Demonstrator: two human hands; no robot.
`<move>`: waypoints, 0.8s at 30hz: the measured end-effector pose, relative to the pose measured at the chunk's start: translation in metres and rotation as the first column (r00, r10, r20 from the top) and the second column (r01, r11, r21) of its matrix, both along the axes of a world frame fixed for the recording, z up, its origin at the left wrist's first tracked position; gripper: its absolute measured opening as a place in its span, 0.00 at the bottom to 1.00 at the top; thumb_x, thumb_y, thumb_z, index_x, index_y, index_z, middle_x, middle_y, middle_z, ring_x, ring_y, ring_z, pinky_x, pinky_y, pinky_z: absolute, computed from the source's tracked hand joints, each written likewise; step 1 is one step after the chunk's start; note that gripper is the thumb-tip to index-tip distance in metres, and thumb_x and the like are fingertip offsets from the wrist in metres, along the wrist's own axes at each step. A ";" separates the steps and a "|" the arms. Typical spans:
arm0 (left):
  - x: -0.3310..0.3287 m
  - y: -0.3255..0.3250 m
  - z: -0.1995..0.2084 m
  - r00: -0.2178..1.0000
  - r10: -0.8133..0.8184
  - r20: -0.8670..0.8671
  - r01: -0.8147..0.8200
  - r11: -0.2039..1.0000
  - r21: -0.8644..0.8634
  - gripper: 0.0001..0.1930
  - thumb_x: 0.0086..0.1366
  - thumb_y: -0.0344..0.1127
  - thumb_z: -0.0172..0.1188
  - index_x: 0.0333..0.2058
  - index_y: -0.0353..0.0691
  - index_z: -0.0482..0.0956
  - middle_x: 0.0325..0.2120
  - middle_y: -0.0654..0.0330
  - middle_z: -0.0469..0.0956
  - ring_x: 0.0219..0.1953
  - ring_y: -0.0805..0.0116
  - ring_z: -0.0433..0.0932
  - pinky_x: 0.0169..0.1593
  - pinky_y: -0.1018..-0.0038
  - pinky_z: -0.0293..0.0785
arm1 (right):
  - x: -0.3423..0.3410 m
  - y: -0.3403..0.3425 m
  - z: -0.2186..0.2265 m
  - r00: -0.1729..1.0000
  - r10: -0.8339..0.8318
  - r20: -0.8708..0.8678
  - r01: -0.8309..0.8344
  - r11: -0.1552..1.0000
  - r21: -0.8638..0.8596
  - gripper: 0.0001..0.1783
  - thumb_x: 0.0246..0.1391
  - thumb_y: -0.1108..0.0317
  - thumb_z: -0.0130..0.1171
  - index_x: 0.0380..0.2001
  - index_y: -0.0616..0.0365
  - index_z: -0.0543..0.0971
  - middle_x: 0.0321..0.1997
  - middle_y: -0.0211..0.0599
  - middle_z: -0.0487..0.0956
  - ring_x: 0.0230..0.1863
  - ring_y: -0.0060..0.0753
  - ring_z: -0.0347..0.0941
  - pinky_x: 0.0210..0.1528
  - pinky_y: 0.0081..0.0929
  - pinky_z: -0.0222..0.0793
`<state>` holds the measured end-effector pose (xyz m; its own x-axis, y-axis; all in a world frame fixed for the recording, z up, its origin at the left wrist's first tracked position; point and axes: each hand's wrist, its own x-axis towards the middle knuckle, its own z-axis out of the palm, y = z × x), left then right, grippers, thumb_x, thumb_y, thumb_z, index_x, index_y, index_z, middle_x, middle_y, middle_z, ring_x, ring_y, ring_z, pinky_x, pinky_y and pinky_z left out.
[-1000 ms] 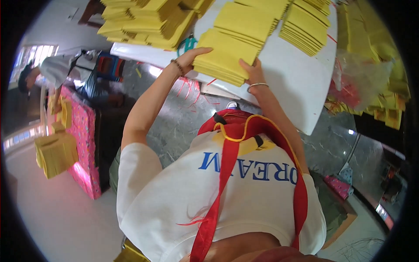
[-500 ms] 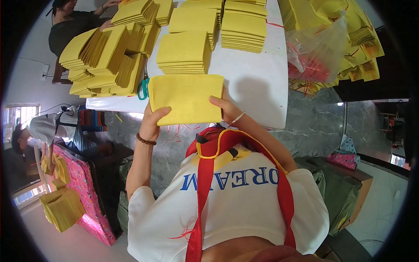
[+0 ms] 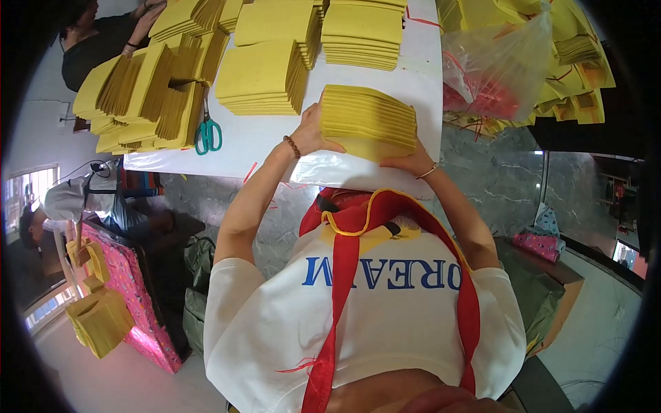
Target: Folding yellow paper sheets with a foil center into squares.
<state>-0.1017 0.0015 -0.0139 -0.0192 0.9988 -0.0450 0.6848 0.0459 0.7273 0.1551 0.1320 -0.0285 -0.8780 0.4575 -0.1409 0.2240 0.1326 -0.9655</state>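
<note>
While the left hand (image 3: 313, 134) and the right hand (image 3: 412, 162) are half open and curved, they grip from opposite sides one block-like yellow stack (image 3: 368, 120) of soft, felt-like layers, whose ridged edges face the person. This stack is above the near part of the smooth white surface (image 3: 421, 82); whether it touches, I cannot tell. On the right, a wrinkled transparent plastic bag (image 3: 506, 58) contains red material (image 3: 497, 104)

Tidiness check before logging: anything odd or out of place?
Minor litter: a red strip at the table's near edge and another strip by its right edge look like stray scraps. The yellow stack between left hand and right hand shows no visible damage.
</note>
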 end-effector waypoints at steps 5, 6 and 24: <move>0.007 0.000 0.002 0.994 0.056 -0.090 -0.048 0.995 0.083 0.58 0.33 0.49 0.74 0.60 0.37 0.46 0.53 0.49 0.61 0.56 0.53 0.58 0.61 0.62 0.47 | -0.008 0.005 0.023 0.963 -0.132 -0.234 0.114 0.989 -0.089 0.64 0.30 0.67 0.73 0.63 0.57 0.38 0.62 0.43 0.56 0.60 0.35 0.56 0.58 0.30 0.58; 0.011 0.003 0.013 0.991 0.076 0.110 -0.086 0.993 0.086 0.58 0.35 0.48 0.74 0.61 0.38 0.44 0.51 0.50 0.63 0.53 0.54 0.61 0.59 0.63 0.52 | -0.008 0.011 0.023 0.963 -0.126 -0.239 0.108 0.990 -0.086 0.64 0.30 0.67 0.73 0.63 0.57 0.38 0.62 0.43 0.56 0.60 0.35 0.56 0.58 0.30 0.58; 0.046 0.049 0.068 0.746 0.061 0.663 -0.347 0.885 0.309 0.63 0.41 0.29 0.70 0.61 0.43 0.22 0.57 0.49 0.52 0.58 0.58 0.57 0.59 0.65 0.55 | -0.002 0.034 0.002 0.940 -0.220 -0.260 0.006 0.775 -0.632 0.47 0.40 0.67 0.66 0.61 0.53 0.52 0.60 0.35 0.61 0.62 0.35 0.55 0.62 0.32 0.52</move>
